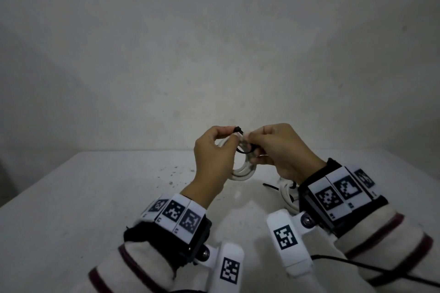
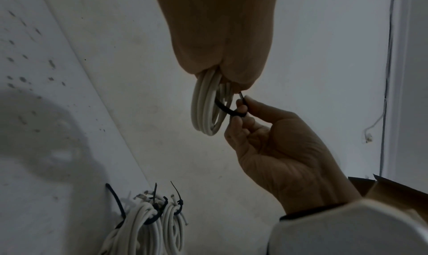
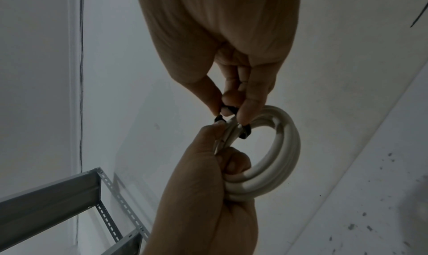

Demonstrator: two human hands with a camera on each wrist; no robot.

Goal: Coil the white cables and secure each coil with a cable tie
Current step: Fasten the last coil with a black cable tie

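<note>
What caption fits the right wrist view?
Left hand holds a white cable coil while the right hand pinches a black cable tie around it.

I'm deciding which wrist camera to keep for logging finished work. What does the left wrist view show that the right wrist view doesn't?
Only the left wrist view shows the already tied white cable coils lying on the table, plus a cardboard box. Only the right wrist view shows the grey metal shelf frame. Both show the hands, left hand and right hand, holding the white cable coil with a black cable tie looped round it.
</note>
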